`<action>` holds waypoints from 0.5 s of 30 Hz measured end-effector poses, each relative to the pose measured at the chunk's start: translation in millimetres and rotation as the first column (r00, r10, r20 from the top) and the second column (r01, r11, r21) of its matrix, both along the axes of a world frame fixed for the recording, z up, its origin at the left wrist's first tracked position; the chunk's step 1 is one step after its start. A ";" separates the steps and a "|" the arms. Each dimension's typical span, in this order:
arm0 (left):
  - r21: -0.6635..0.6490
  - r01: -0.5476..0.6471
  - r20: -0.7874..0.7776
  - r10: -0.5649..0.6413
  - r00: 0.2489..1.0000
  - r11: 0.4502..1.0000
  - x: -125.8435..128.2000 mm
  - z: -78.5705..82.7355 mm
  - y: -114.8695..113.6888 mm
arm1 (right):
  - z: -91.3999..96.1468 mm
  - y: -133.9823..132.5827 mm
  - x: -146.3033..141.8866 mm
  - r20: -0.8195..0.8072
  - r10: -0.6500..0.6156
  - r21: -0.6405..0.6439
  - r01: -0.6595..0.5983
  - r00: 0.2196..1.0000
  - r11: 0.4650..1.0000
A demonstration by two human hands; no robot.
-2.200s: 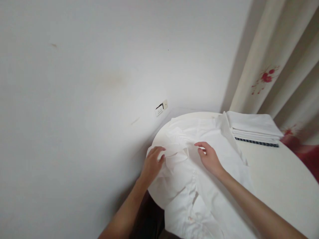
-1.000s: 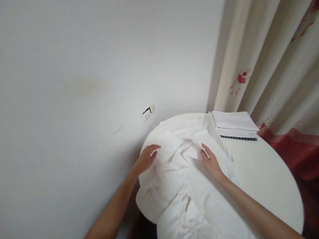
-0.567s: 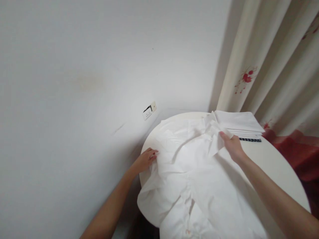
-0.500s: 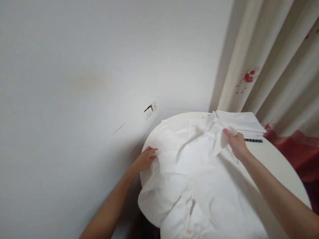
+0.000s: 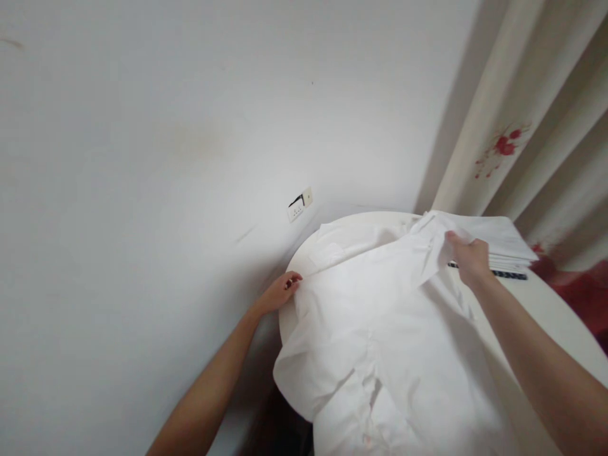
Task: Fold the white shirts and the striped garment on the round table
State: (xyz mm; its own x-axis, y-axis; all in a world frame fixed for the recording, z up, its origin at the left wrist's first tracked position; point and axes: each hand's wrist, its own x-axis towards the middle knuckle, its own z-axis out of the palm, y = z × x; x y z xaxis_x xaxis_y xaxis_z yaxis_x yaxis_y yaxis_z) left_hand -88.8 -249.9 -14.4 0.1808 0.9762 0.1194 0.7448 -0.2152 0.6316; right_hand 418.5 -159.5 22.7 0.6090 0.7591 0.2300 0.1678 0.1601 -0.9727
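A big pale wall (image 5: 142,190) fills most of the view. A long curtain (image 5: 536,126) with red flowers hangs on the right. Below is a round white table (image 5: 534,294). A big white cloth (image 5: 375,285) lies across it, spilling over the near edge. Its top edge looks pulled straight between the two hands, but lower down it is bunched and wrinkly. A neat pile of folded cloth (image 5: 494,228) sits at the back right, with a dark patterned strip at its bottom.

The right hand (image 5: 468,256) has thumb and fingers clamped on the white cloth, just in front of the pile. The left hand (image 5: 282,291) has curled fingers, which seem to pinch its left edge.

I think this step is pulling the cloth smooth. The next move seems to need both hands holding tight while the wrinkles get flattened.
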 end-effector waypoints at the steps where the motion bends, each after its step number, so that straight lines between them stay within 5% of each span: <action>1: 0.043 -0.033 0.004 0.033 0.999 0.999 0.5 0.1 -9.7 | 5.0 2.5 -3.9 -0.001 -0.015 -0.022 0.015 1.000 1.000; 4: 0.072 0.003 -0.003 -0.003 1.000 0.997 4.5 5.3 -55.7 | 15.9 7.4 -15.9 0.008 -0.007 -0.056 0.007 1.000 0.998; 8: -0.078 0.129 -0.071 -0.134 0.988 0.989 18.1 14.3 -126.7 | 19.3 10.8 -26.4 0.015 0.019 -0.080 -0.018 1.000 0.997; 12: 0.040 -0.021 -0.080 0.024 0.997 0.999 39.0 0.3 -165.2 | 19.5 16.0 -31.6 0.006 0.036 -0.073 -0.036 0.999 0.997; 15: 0.273 -0.219 -0.070 0.247 0.966 0.937 52.3 -20.4 -176.9 | 21.8 20.1 -34.8 0.001 0.045 -0.051 -0.045 0.999 0.998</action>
